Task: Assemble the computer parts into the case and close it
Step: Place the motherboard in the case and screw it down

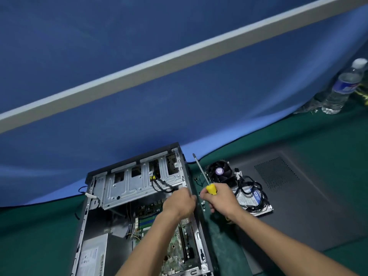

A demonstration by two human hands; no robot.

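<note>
The open computer case (139,206) lies on its side at lower centre of the frame, its silver drive cage (139,182) toward the top, a green motherboard (159,226) in the middle and a grey power supply (93,253) at lower left. Just right of it sit a black cooler fan (220,172) and a cable-draped hard drive (253,200). The dark side panel (298,196) lies flat at far right.

Both bare forearms extend forward from the lower edge of the view and converge. Left hand (179,203): back of hand facing up, fingers curled downward out of sight; whether they hold anything cannot be determined. Right hand (220,197): positioned just beside the left, fingers wrapped around a yellow-handled screwdriver (211,188), shaft angled up and away
</note>
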